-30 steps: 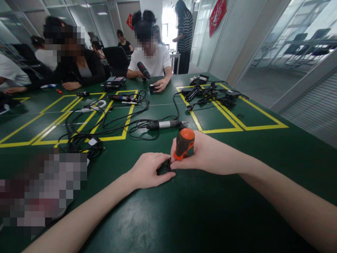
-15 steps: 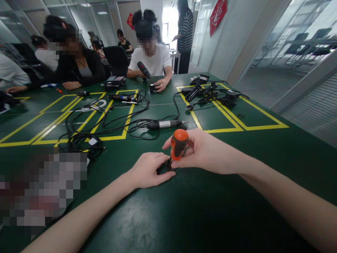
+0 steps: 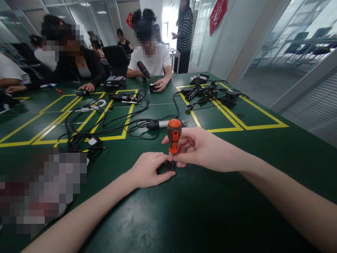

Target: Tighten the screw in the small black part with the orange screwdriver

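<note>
A stubby orange and grey screwdriver (image 3: 174,136) stands almost upright, its lower end at a small dark round part (image 3: 170,165) on the green table. My right hand (image 3: 198,147) is closed on the screwdriver from the right, with the thumb low near the shaft. My left hand (image 3: 149,171) rests on the table and grips the dark part between thumb and fingers. The fingers hide much of the part, so its exact kind cannot be made out.
Behind my hands lies a silver and black electric screwdriver (image 3: 160,124) with its cord. Coiled black cables (image 3: 85,142) lie left, more cables and plugs (image 3: 207,92) at back right. Across the table a person (image 3: 149,59) holds a power drill (image 3: 143,69). A blurred-out object (image 3: 44,189) is at front left.
The screwdriver has come more upright and its handle has shifted slightly left. My right hand's fingers have moved around it. My left hand stays put. A person at left has moved a hand forward.
</note>
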{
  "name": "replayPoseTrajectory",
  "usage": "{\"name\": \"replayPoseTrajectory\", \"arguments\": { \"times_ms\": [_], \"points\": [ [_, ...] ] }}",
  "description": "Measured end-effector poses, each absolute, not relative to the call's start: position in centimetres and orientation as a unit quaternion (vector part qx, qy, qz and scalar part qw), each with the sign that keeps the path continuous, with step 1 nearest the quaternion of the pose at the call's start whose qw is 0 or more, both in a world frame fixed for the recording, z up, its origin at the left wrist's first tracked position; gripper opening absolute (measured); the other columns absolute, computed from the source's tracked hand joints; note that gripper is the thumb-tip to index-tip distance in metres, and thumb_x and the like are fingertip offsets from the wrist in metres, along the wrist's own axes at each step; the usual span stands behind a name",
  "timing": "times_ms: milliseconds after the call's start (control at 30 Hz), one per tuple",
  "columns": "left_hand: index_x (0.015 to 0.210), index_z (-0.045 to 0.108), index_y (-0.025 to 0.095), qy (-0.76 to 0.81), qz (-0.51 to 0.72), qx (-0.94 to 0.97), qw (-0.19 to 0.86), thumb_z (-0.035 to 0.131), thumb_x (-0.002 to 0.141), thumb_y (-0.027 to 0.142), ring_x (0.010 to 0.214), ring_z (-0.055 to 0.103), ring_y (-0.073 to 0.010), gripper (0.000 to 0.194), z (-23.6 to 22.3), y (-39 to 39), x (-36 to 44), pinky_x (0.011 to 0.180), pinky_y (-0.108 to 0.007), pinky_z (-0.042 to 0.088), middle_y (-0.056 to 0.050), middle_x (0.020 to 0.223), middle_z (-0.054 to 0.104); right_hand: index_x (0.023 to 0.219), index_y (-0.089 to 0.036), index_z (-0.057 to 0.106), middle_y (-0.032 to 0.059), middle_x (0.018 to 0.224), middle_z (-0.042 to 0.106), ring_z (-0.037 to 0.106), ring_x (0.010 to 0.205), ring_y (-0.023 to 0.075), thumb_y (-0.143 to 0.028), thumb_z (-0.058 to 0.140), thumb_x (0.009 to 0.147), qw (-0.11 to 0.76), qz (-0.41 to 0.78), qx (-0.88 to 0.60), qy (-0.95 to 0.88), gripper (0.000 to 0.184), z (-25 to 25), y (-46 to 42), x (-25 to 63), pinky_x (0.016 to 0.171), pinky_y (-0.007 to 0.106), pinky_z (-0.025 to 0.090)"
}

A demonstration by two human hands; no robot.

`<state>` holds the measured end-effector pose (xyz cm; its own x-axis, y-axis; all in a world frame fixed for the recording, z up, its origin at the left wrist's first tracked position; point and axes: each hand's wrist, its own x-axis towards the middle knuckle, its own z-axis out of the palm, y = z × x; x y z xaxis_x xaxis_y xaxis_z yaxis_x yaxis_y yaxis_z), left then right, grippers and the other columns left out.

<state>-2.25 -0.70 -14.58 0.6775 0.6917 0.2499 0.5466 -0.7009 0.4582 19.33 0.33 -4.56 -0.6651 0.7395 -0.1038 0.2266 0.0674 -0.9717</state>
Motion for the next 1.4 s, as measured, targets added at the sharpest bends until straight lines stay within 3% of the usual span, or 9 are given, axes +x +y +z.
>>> {"name": "replayPoseTrajectory", "arguments": {
  "times_ms": [100,300,467,567,667,867,967,1167,1400],
  "points": [
    [0.097,0.066,0.021,0.341,0.208,0.896,0.196,0.065,0.094,0.038,0.069,0.064,-0.0156,0.017,-14.55,-0.69,-2.19,0.066,-0.026,0.045,0.0,0.082,0.07,0.121,-0.017,0.06,-0.0022,0.084,0.072,0.068,0.062,0.0109,-0.005,0.068,0.079,0.212,0.618,-0.343,-0.675,0.044,-4.9,0.23,19.15,0.062,0.024,0.059],
    [0.09,0.064,0.021,0.331,0.238,0.896,0.176,0.068,0.094,0.038,0.065,0.061,-0.0158,0.018,-15.02,-0.62,-2.23,0.064,-0.026,0.044,0.002,0.072,0.063,0.11,-0.017,0.06,-0.0019,0.081,0.072,0.069,0.072,0.013,-0.001,0.063,0.079,0.217,0.625,-0.333,-0.672,0.035,-4.79,-0.27,18.79,0.069,0.025,0.057],
    [0.091,0.068,0.021,0.33,0.238,0.896,0.178,0.068,0.094,0.038,0.067,0.062,-0.0158,0.017,-15.08,-0.57,-2.25,0.066,-0.025,0.045,0.002,0.072,0.063,0.093,-0.018,0.057,-0.0019,0.079,0.072,0.066,0.069,0.0132,-0.021,0.084,0.077,0.206,0.619,-0.358,-0.669,0.031,-4.54,-0.25,18.75,0.062,0.023,0.049],
    [0.092,0.068,0.02,0.328,0.236,0.897,0.181,0.068,0.094,0.037,0.067,0.062,-0.0153,0.017,-15.0,-0.53,-2.24,0.066,-0.025,0.045,0.003,0.07,0.062,0.088,-0.017,0.06,-0.0006,0.079,0.071,0.065,0.07,0.0138,-0.035,0.086,0.078,0.209,0.619,-0.352,-0.67,0.034,-4.73,-0.04,18.7,0.065,0.025,0.05],
    [0.091,0.069,0.02,0.331,0.223,0.899,0.18,0.067,0.095,0.039,0.066,0.062,-0.0153,0.019,-14.84,-0.55,-2.28,0.064,-0.025,0.044,0.002,0.07,0.063,0.082,-0.016,0.063,-0.0002,0.077,0.07,0.064,0.069,0.0139,-0.039,0.086,0.079,0.213,0.595,-0.342,-0.696,0.032,-4.82,0.14,18.77,0.066,0.026,0.051],
    [0.095,0.07,0.02,0.34,0.193,0.907,0.157,0.066,0.095,0.043,0.076,0.067,-0.0188,0.023,-14.64,-0.55,-2.35,0.067,-0.027,0.046,-0.002,0.083,0.071,0.08,-0.015,0.074,0.0017,0.081,0.073,0.064,0.071,0.0146,-0.037,0.082,0.081,0.221,0.512,-0.336,-0.759,0.023,-4.48,0.22,19.32,0.068,0.028,0.052],
    [0.095,0.069,0.019,0.337,0.197,0.908,0.15,0.066,0.095,0.043,0.073,0.066,-0.0183,0.024,-14.72,-0.52,-2.36,0.065,-0.027,0.045,-0.001,0.079,0.068,0.078,-0.015,0.074,0.0018,0.078,0.074,0.064,0.07,0.0149,-0.036,0.08,0.082,0.22,0.496,-0.331,-0.772,0.022,-4.3,0.25,19.47,0.067,0.028,0.053],
    [0.102,0.069,0.019,0.337,0.212,0.905,0.152,0.067,0.094,0.042,0.066,0.062,-0.0167,0.025,-14.89,-0.58,-2.36,0.062,-0.026,0.042,0.001,0.073,0.063,0.083,-0.015,0.07,0.0002,0.078,0.073,0.066,0.069,0.0131,-0.015,0.076,0.079,0.263,0.498,-0.328,-0.758,0.007,-4.23,0.24,19.4,0.063,0.024,0.053],
    [0.094,0.066,0.02,0.33,0.217,0.899,0.19,0.069,0.093,0.036,0.063,0.059,-0.0138,0.016,-14.71,-0.65,-2.24,0.062,-0.025,0.041,0.002,0.079,0.068,0.094,-0.018,0.062,-0.0012,0.082,0.071,0.069,0.069,0.0123,-0.007,0.064,0.084,0.241,0.561,-0.293,-0.736,0.015,-4.39,-0.06,19.25,0.067,0.025,0.058]
  ]
}}
